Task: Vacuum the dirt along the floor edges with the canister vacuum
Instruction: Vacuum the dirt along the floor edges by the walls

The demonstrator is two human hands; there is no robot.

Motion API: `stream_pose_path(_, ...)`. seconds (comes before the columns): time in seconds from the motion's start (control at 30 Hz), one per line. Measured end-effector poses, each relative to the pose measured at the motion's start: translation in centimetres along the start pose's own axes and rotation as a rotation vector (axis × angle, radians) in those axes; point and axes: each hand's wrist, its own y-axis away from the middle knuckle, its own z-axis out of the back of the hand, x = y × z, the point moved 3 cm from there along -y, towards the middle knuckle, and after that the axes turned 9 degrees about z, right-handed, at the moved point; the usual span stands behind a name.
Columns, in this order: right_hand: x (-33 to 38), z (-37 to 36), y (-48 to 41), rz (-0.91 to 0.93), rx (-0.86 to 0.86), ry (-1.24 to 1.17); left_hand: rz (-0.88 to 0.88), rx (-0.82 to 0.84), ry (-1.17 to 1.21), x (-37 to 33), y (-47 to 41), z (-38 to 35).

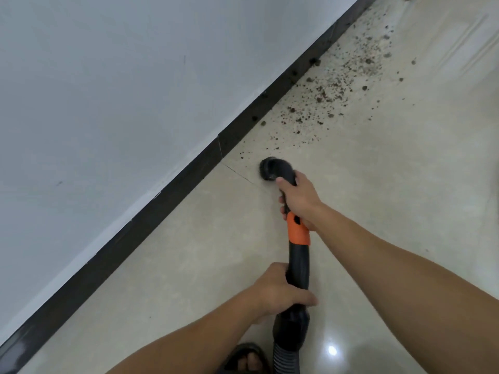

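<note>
Your right hand [298, 201] reaches out in front, fingers curled round the vacuum tube [298, 261]. Your left hand [275, 291] grips the same tube closer to you.

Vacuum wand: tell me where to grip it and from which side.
Wrap the black tube just behind the brush head from its right, as the right hand does; the left hand steadies it behind the orange collar. It is slim and round.
</note>
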Motion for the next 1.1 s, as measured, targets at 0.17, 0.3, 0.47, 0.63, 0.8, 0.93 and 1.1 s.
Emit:
stream_pose_path(0.17,1.7,0.1,-2.1,-0.009,-0.015,0.026,-0.018,-0.030,0.060,-1.1,-0.7,1.0)
stream_pose_path(0.3,2.2,-4.0,-1.1,-0.016,0.323,0.074,0.026,0.001,0.129,-0.3,-0.5,0.8)
stream_pose_path(0.47,3.8,-2.5,-5.3,0.011,-0.008,0.076,-0.032,-0.129,0.158,-1.7,-1.6,3.6)
stream_pose_path(0.63,4.1,-6.2,-5.4,0.019,0.232,0.139,0.004,-0.068,0.192,-1.7,-1.7,4.1)
stream_pose_path(0.8,5.0,-4.0,-6.8,0.041,0.101,0.291,0.005,-0.043,0.179,-2.6,-1.9,4.0)
stream_pose_path(0.93,4.0,-2.3,-4.4,0.112,0.206,0.521,0.029,0.129,0.108,-3.2,-1.1,0.7)
stream_pose_path(1.1,3.1,4.1,-2.7,0.169,0.184,0.879,0.019,0.146,0.039,-2.0,-1.9,-3.2)
